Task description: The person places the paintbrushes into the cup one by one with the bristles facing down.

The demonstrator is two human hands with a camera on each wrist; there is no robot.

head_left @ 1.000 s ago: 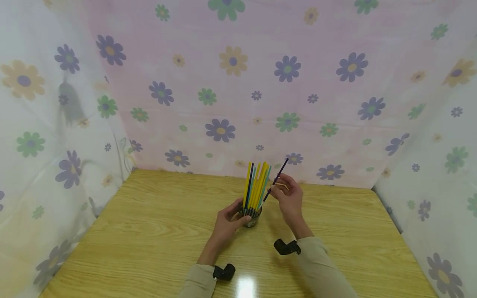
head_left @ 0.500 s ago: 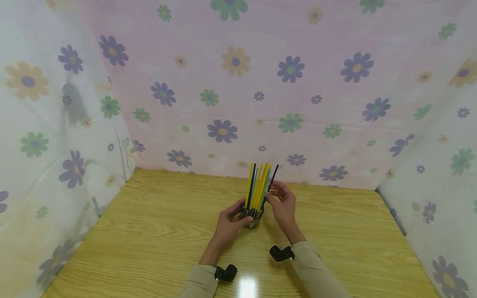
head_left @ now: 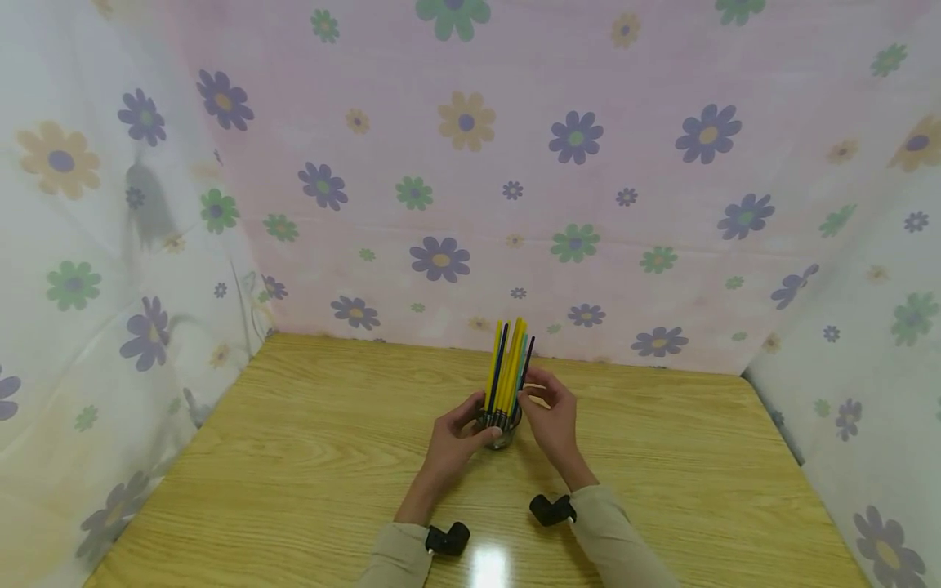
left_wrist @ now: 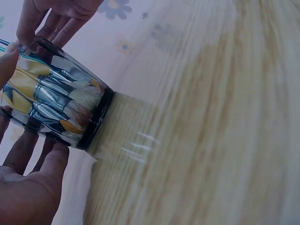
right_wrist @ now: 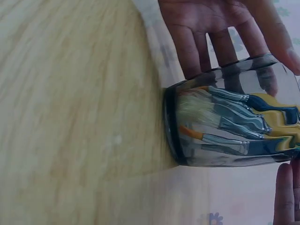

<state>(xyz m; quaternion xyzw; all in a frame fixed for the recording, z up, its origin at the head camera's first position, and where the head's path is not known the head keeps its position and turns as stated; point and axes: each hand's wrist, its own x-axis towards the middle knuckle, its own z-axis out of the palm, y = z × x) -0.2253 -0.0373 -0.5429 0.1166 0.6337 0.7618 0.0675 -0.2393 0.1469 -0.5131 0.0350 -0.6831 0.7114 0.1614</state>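
A clear drinking glass stands on the wooden table, packed with paintbrushes, bristles down. Their handles are yellow, dark blue and light teal. My left hand grips the glass from the left, thumb in front and fingers behind it. On the right side, my right hand pinches a dark purple paintbrush near the rim, its handle leaning slightly right. Through the glass wall, the left wrist view shows pale and orange bristles near the base. The purple brush's own tip cannot be told apart.
The wooden table spreads around the glass on all sides. A flowered cloth hangs behind it and along both sides. Black wrist cameras sit on both sleeves.
My right hand has moved left and down, lowering the dark purple paintbrush into the glass beside the others. My left hand keeps its grip on the glass.
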